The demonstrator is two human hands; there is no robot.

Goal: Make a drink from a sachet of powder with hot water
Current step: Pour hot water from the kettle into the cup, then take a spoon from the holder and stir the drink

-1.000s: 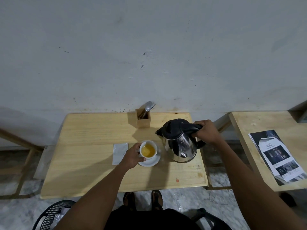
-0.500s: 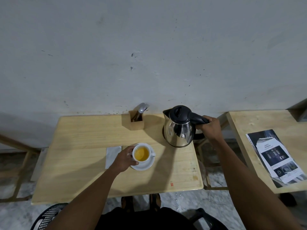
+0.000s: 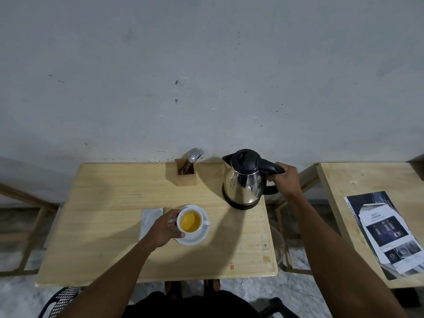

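Wooden tabletop [image 3: 103,226] against a grey wall. Steel kettle [image 3: 244,180], black lid and handle, upright at the right edge toward the far corner; right hand [image 3: 285,179] closed on its handle. White cup [image 3: 190,221] of yellow liquid on a saucer [image 3: 195,238], mid-table toward the near edge; left hand [image 3: 164,228] cupping its left side. Silvery sachet [image 3: 150,219] flat just left of that hand. Wooden cutlery holder [image 3: 185,176] at the far edge, spoon and fork inside.

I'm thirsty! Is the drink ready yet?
Nearly. The cup already holds yellow drink. The right hand holds the kettle, upright on the table; the left hand steadies the cup. Probably left: stirring with the spoon.
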